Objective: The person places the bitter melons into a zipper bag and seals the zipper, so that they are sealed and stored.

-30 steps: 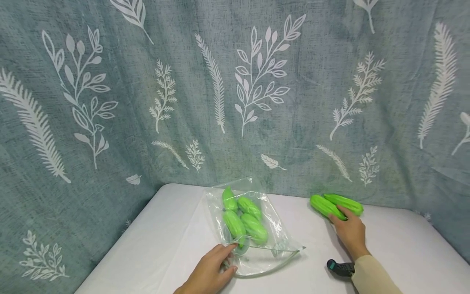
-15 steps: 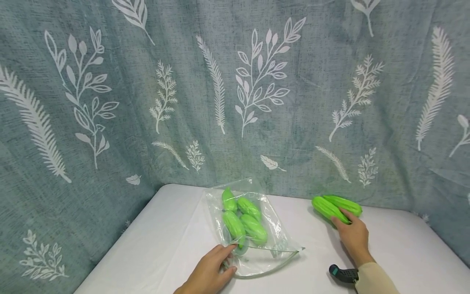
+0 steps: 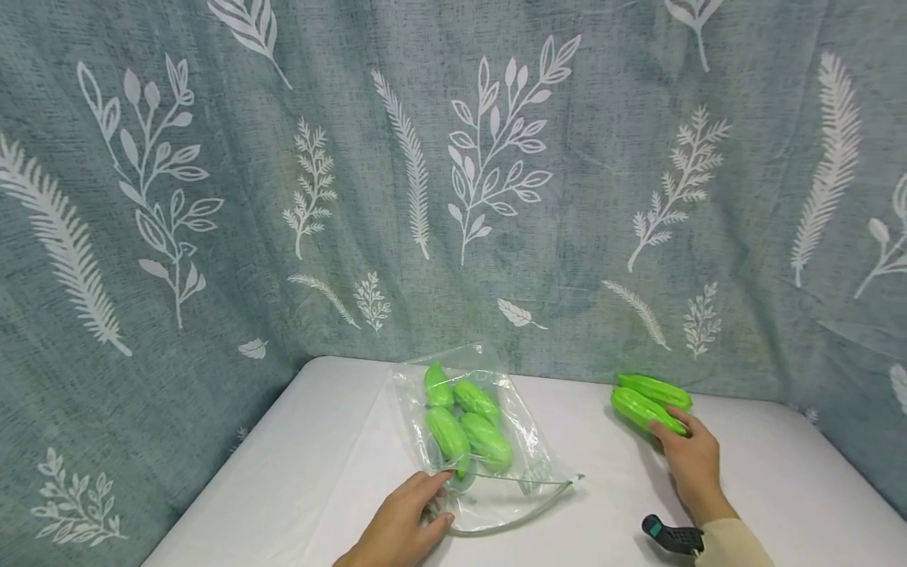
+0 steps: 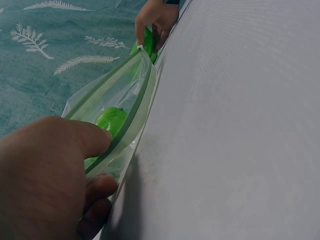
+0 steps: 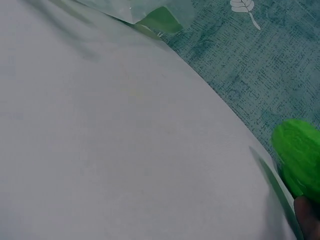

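My left hand [image 3: 404,520] pinches the mouth of a clear zip bag [image 3: 527,449] lying on the table. In the left wrist view the thumb is on the rim of the bag [image 4: 135,117], which gapes open, and the other fingers are beneath. Inside lie several green cucumbers [image 3: 489,441]. At the back right, my right hand [image 3: 690,457] grips the near end of another green cucumber [image 3: 638,405] between thumb and fingers. A second loose cucumber [image 3: 659,390] lies just behind it. The right wrist view shows the held cucumber [image 5: 297,155] only in part.
A white cloth covers the table [image 3: 340,472]. A leaf-patterned teal curtain [image 3: 425,299] hangs right behind its far edge and along the left side. A black strap with a device [image 3: 671,537] is at my right wrist.
My right hand has drawn the held cucumber slightly toward me and to the right, away from the other loose one. My left hand and the bag stay put.
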Motion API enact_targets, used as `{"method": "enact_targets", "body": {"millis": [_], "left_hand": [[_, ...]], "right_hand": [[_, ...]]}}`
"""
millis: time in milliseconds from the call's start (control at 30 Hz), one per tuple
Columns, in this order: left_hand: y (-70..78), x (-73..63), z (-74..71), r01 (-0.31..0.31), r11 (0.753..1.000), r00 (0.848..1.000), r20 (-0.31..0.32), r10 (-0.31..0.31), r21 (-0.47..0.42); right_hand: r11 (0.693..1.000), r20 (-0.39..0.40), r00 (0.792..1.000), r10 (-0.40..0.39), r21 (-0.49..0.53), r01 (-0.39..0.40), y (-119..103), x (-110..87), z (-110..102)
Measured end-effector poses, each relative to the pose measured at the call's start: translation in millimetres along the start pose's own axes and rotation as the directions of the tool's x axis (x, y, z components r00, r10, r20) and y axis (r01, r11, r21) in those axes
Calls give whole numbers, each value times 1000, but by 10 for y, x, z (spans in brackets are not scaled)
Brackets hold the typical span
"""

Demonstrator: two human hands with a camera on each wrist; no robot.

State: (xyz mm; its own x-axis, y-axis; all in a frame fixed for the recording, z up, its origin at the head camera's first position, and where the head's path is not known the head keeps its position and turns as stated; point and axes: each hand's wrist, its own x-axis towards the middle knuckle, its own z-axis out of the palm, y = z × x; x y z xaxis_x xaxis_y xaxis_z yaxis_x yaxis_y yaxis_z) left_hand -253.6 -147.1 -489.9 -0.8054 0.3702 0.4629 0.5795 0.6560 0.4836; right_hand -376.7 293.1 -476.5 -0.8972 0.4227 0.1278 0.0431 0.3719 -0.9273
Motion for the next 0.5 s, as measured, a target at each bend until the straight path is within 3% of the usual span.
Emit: {"method": "enact_targets", "body": {"millis": [133, 500], "left_hand": [[2, 1, -9, 15, 1000, 1000, 12, -15, -8], [21, 4, -17, 46, 999, 999, 23, -45, -19]], "right_hand": [[997, 5, 1000, 10, 72, -11, -21, -53, -21], [991, 17, 1000, 1, 137, -3, -98, -164, -42]]}}
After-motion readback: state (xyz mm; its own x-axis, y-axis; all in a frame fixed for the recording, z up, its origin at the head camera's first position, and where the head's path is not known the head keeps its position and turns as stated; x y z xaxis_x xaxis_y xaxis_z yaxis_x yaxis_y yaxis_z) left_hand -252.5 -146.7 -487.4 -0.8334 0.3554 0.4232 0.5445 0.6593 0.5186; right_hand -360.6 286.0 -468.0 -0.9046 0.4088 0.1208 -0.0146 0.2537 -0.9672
